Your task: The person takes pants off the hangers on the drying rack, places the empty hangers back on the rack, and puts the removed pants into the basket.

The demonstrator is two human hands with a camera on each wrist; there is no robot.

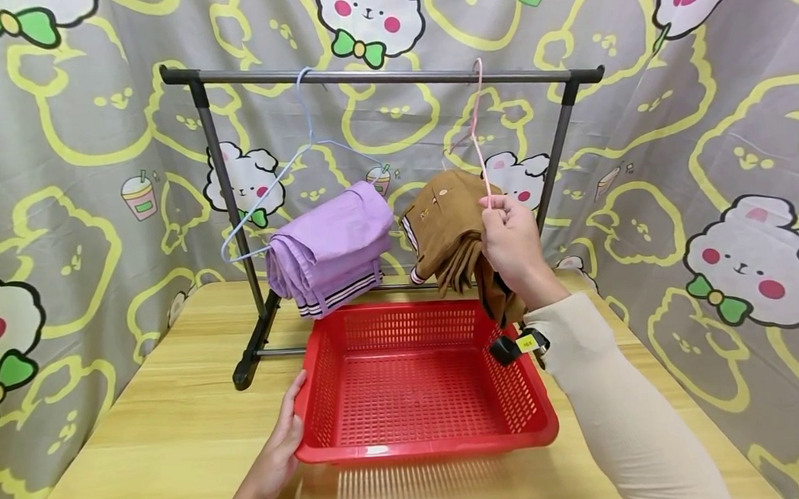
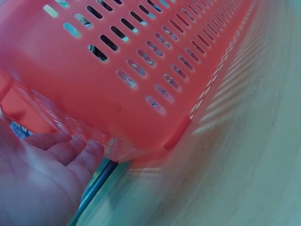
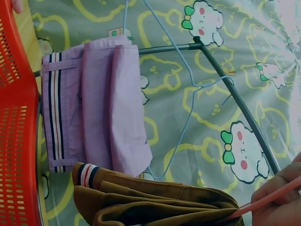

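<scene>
My right hand (image 1: 512, 242) pinches the side of a pink hanger (image 1: 475, 119), whose hook is at the rack's rail (image 1: 389, 74). Folded brown trousers (image 1: 448, 208) with a striped edge hang over that hanger, and their folds bunch beside my fingers in the right wrist view. To the left, folded purple trousers (image 1: 333, 238) drape over a blue hanger (image 1: 265, 193) on the same rail. My left hand (image 1: 275, 455) holds the left side of a red plastic basket (image 1: 425, 448), fingers against its outer wall below the rim; the thumb is hard to make out.
The dark metal rack (image 1: 209, 139) stands on a wooden table (image 1: 151, 448), behind the basket. Its left foot (image 1: 245, 369) sits beside the basket's far left corner. A patterned curtain (image 1: 648, 265) surrounds the table at the back and sides.
</scene>
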